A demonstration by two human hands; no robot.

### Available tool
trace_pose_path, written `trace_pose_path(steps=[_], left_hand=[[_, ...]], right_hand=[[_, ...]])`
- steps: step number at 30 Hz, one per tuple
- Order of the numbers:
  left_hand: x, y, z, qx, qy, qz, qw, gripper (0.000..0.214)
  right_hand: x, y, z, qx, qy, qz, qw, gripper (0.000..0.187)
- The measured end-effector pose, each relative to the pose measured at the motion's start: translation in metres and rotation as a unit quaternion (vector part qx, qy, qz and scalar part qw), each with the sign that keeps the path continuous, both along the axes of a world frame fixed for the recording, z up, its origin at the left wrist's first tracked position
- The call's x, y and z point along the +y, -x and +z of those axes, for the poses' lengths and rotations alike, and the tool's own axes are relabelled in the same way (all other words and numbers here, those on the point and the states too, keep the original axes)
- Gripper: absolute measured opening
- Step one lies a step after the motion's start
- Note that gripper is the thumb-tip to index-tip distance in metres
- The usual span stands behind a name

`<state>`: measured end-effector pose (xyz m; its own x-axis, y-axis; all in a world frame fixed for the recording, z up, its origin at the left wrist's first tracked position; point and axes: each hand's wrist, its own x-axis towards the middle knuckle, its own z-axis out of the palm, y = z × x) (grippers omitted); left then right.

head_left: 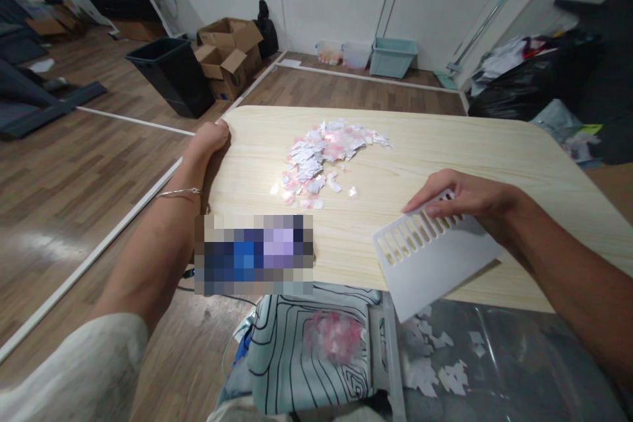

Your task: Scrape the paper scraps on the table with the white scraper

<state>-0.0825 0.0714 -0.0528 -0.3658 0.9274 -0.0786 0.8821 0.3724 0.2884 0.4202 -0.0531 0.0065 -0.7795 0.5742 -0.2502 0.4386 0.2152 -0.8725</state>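
Note:
My left hand (213, 136) is closed around the table's left edge near the far corner, its fingers partly hidden. My right hand (452, 198) grips a flat white slotted plate (435, 270) by its row of long slots. The plate is tilted, its lower corner over the table's front edge and a grey translucent plastic tub (524, 369). Small white paper scraps (428, 376) lie in the tub. On the pale wooden table (420, 145), a pile of white and pink scraps (321, 155) sits between my hands, with a few loose pieces nearer me.
A blurred-out flat object (254, 254) rests at the table's front left. Pink scraps (336, 336) lie on a lined, pale-blue cloth (281, 349) below the table edge. Beyond the table stand a black bin (173, 79), cardboard boxes (222, 72), a teal tub (393, 58) and black bags (524, 92).

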Motion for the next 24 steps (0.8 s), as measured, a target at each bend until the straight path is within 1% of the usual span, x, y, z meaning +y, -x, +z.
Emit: trace_pose_path(steps=[3, 5, 7, 10, 13, 15, 17, 20, 22, 24], left_hand=[[-0.003, -0.005, 0.004, -0.017, 0.019, 0.022, 0.999, 0.069], [-0.004, -0.006, 0.006, -0.024, 0.019, 0.026, 0.999, 0.069], [-0.004, -0.007, 0.007, -0.029, 0.019, 0.026, 0.999, 0.069], [-0.003, -0.006, 0.006, -0.024, 0.021, 0.018, 0.999, 0.068], [-0.003, -0.006, 0.006, -0.016, 0.023, 0.013, 1.000, 0.068], [-0.003, -0.006, 0.007, -0.017, 0.023, 0.018, 0.999, 0.069], [-0.004, -0.006, 0.006, -0.020, 0.023, 0.020, 0.999, 0.069], [-0.003, -0.004, 0.004, -0.025, 0.017, 0.016, 0.999, 0.070], [-0.003, -0.003, 0.003, -0.029, 0.014, 0.017, 0.999, 0.070], [-0.002, -0.002, 0.002, -0.030, 0.013, 0.019, 0.999, 0.069]], right_hand=[[0.000, -0.003, -0.008, 0.038, -0.034, -0.101, 0.994, 0.049], [-0.001, -0.001, -0.011, 0.048, -0.052, -0.143, 0.987, 0.055], [-0.003, 0.003, -0.013, 0.044, -0.052, -0.159, 0.985, 0.059], [-0.006, 0.008, -0.013, 0.023, -0.024, -0.144, 0.989, 0.058], [-0.007, 0.011, -0.010, 0.005, -0.010, -0.116, 0.993, 0.045], [-0.007, 0.011, -0.006, -0.008, -0.006, -0.083, 0.996, 0.036], [-0.006, 0.011, -0.001, -0.030, -0.002, -0.030, 0.999, 0.031], [-0.006, 0.011, 0.007, -0.062, 0.002, 0.076, 0.995, 0.029], [-0.006, 0.011, 0.012, -0.060, 0.008, 0.142, 0.988, 0.029], [-0.006, 0.011, 0.016, -0.051, 0.021, 0.183, 0.981, 0.029]])
